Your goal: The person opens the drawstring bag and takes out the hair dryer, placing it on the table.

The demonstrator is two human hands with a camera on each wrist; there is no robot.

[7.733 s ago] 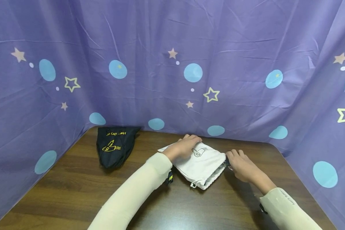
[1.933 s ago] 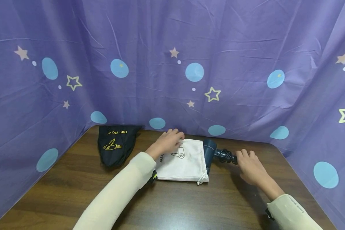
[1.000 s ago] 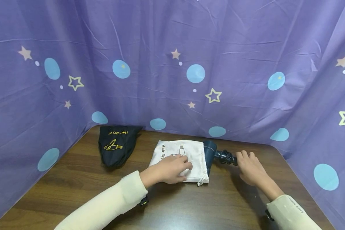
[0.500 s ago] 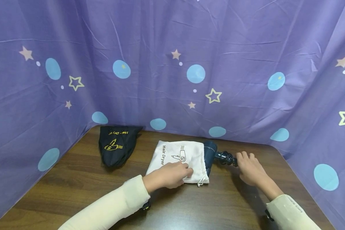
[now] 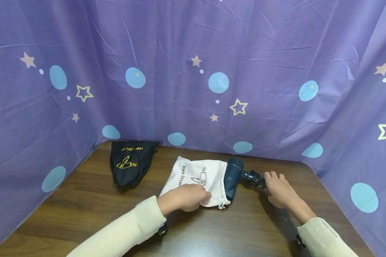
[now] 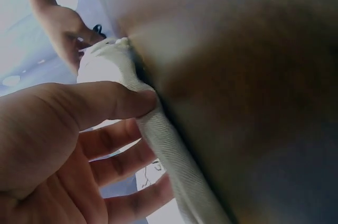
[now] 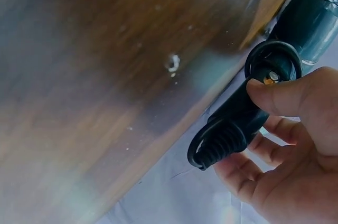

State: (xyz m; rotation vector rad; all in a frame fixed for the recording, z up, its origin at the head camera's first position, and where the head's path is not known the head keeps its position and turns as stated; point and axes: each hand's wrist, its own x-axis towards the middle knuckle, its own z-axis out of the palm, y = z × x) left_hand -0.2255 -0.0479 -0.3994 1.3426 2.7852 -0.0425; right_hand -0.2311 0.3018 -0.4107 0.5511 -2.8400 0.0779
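A dark teal hair dryer (image 5: 233,178) lies on the table with its barrel beside the mouth of a white drawstring bag (image 5: 212,171). The cord is wound round its handle (image 5: 252,177). My right hand (image 5: 279,189) grips the handle's end, thumb on one side and fingers on the other in the right wrist view. My left hand (image 5: 188,197) pinches the near edge of the bag, its thumb (image 6: 140,102) pressed on the cloth with the fingers behind. Printed on the bag are "Hair Dryer" and a dryer outline. The barrel's left side is partly covered by the bag's mouth.
A black bag (image 5: 130,166) with yellow "Hair Dryer" print lies at the back left of the wooden table (image 5: 212,235). Purple curtains (image 5: 173,53) with stars and dots hang close behind the table and along both sides.
The left hand has come from the bag's far side to its near edge and now pinches it. The bag's mouth has slid left, baring more of the barrel. The right hand keeps its hold.
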